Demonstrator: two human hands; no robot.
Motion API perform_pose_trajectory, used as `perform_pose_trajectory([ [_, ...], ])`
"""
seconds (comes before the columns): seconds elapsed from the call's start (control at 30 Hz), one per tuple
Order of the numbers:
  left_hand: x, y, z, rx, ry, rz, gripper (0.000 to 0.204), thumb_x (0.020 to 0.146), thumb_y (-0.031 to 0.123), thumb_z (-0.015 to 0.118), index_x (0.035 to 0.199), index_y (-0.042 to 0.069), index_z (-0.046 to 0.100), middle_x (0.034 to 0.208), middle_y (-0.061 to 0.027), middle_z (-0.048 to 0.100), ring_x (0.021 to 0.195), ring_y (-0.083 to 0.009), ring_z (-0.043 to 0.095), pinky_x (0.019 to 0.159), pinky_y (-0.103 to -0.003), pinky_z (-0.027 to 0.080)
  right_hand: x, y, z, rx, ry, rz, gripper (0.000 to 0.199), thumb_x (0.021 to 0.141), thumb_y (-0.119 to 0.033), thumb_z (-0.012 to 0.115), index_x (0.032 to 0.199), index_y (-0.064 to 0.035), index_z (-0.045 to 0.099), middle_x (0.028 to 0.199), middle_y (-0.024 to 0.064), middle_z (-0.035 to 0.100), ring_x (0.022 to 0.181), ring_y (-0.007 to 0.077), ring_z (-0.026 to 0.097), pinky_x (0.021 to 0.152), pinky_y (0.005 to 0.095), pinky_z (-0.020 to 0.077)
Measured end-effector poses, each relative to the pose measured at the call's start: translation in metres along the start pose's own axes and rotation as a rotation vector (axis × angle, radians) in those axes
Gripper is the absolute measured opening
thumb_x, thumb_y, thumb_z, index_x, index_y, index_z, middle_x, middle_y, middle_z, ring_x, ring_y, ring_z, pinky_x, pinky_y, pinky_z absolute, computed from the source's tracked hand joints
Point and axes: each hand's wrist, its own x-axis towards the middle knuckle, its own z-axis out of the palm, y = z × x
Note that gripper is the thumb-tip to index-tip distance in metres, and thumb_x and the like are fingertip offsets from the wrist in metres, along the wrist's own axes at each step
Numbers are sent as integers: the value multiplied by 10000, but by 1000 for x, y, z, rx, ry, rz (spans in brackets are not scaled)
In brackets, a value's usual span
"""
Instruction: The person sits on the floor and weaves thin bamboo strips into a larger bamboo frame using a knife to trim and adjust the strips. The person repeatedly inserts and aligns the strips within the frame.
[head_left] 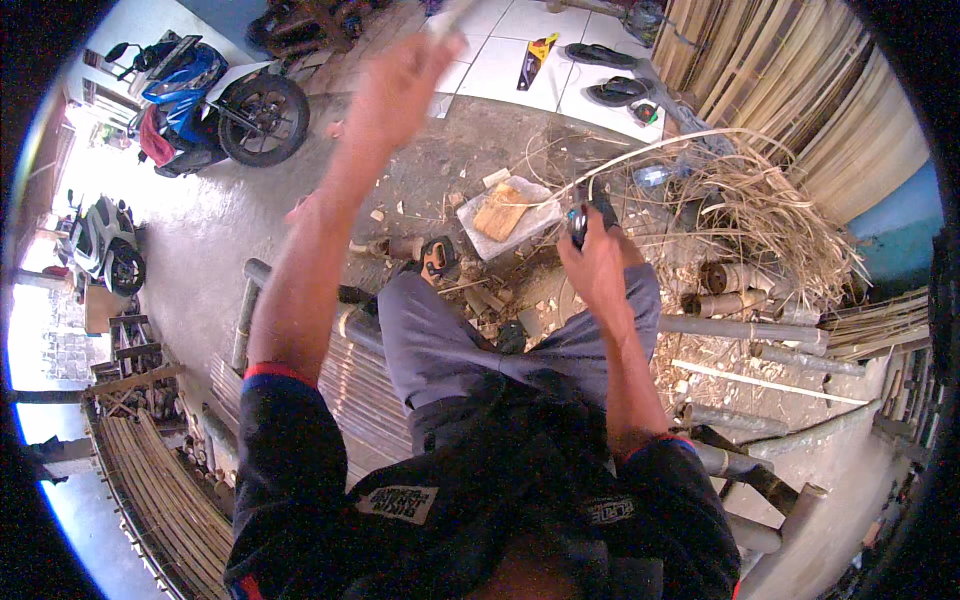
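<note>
My left hand point(405, 85) is raised far out at the upper middle, blurred by motion. Its fingers look closed on a pale bamboo strip point(455, 18), which runs out past the top edge. Over my right knee, my right hand point(597, 262) is closed around a dark object with a shiny, bluish part point(578, 228); its kind is unclear. A long, thin pale strip point(690, 138) arches right from near that hand. Between and beyond my knees lies a grey stone slab point(545, 212) with a wooden block point(500, 210) on it.
Tangled shavings point(770, 210) heap at right, below upright bamboo slats point(790, 90). Bamboo poles point(745, 330) lie beneath. A yellow-handled saw point(537, 62) and sandals point(600, 55) are on white tiles. An orange-black handle point(437, 258) is by my left knee. Motorcycles point(205, 95) stand left.
</note>
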Motion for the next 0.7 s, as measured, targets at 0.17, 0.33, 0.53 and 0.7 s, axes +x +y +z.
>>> perform_pose_trajectory([
  [0.17,47,-6,-42,-514,258,87,378,1001,380,552,922,13,597,725,-98,595,623,-211,569,587,-372,477,-62,46,52,-110,-78,-46,388,880,-274,678,1096,33,579,748,270,657,700,444,667,621,528,542],
  [0.33,13,-19,-20,-968,413,-30,462,1020,423,513,812,12,537,594,-63,493,493,-166,482,476,-328,422,-90,37,73,128,-201,174,344,888,-299,662,904,39,601,726,274,645,704,475,648,631,539,519],
  [0.53,-19,-13,-23,-764,757,-114,463,1059,445,401,838,44,468,629,-34,430,537,-126,450,476,-295,404,-70,13,89,170,-322,119,432,907,-378,636,920,53,611,770,285,664,738,501,649,703,559,528],
  [0.7,-40,-25,-51,-802,888,-75,492,1033,521,427,870,58,447,628,-22,397,521,-117,394,463,-263,375,-39,-51,81,300,-339,55,370,903,-288,653,944,76,600,769,286,637,746,452,654,679,503,497],
])
